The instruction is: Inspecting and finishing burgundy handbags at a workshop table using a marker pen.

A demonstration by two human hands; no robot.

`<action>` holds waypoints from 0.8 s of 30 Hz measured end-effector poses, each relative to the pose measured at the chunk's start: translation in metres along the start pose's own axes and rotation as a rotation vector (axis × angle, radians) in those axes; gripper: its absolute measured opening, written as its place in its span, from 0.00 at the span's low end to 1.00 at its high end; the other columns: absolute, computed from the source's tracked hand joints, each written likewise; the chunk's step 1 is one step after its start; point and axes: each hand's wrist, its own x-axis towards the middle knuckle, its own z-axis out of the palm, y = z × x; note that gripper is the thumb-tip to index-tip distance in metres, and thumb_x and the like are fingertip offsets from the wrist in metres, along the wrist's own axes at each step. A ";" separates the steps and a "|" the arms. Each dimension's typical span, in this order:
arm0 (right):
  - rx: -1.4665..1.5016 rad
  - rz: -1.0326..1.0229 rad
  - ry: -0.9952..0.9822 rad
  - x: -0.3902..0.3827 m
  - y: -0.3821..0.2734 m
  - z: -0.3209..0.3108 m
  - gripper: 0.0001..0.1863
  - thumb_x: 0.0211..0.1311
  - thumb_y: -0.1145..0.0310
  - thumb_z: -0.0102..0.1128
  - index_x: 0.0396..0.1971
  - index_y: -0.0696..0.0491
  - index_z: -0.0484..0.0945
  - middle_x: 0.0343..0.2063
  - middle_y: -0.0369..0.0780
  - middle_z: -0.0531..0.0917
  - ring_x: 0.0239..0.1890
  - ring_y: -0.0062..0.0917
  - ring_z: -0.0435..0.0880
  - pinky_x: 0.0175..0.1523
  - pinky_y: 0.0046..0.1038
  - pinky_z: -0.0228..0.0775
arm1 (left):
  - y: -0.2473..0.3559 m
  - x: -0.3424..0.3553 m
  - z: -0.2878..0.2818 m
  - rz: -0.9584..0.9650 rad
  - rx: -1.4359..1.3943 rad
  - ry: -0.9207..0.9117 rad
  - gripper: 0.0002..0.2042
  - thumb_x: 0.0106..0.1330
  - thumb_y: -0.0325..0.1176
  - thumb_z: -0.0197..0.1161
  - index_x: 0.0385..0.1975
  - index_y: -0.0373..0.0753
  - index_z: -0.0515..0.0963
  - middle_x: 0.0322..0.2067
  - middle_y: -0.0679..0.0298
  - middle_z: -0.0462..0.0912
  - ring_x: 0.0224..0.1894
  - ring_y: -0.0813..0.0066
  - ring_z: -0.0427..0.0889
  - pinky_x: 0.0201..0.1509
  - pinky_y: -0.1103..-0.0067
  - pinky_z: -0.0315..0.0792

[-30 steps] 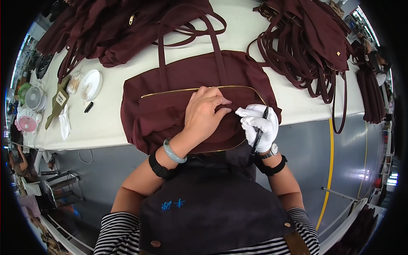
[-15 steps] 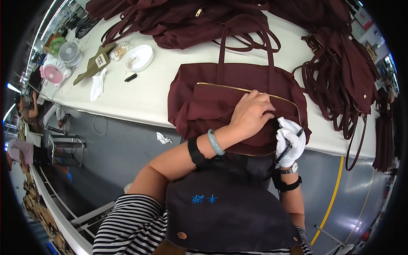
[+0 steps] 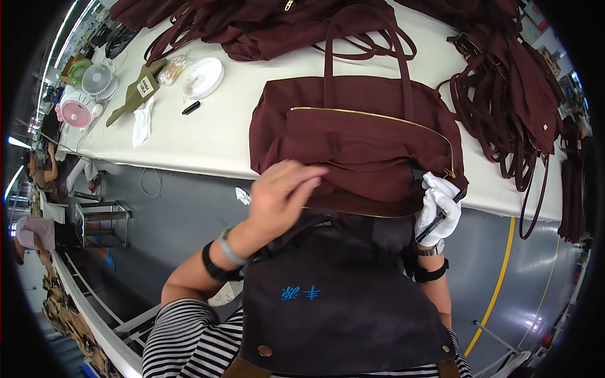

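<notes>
A dark maroon handbag [image 3: 302, 154] lies across the table's near edge, its two long handles stretched away from me. Its curved gold zipper [image 3: 372, 114] is undone, and the front panel sags below it. My left hand [image 3: 280, 196], bare, is over the bag's near left edge with fingers stretched out and nothing in them. A white glove covers my right hand [image 3: 439, 208], which is closed around a black pen [image 3: 432, 228]. That hand also rests at the bag's near right corner, by the zipper's end; whether its fingertips pinch the fabric is hidden.
More maroon bags [image 3: 252, 31] are heaped at the back, and others with trailing straps [image 3: 498, 107] hang over the table's right side. Toward the left are a white plate [image 3: 203, 77], a black cap [image 3: 191, 108], an olive cloth piece [image 3: 132, 99] and small fans [image 3: 98, 80]. A metal stool [image 3: 104, 220] stands below.
My left hand has left the zipper area and moved left and toward me. The front panel has dropped, exposing more of the opening. My right hand, still with the pen, shifted slightly right.
</notes>
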 end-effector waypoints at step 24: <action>0.125 0.064 -0.080 0.014 -0.030 0.024 0.12 0.59 0.79 0.65 0.41 0.54 0.77 0.30 0.44 0.86 0.33 0.35 0.87 0.39 0.32 0.80 | -0.025 -0.006 0.045 0.158 0.390 0.027 0.19 0.47 0.33 0.76 0.39 0.42 0.78 0.39 0.66 0.76 0.44 0.61 0.71 0.49 0.66 0.63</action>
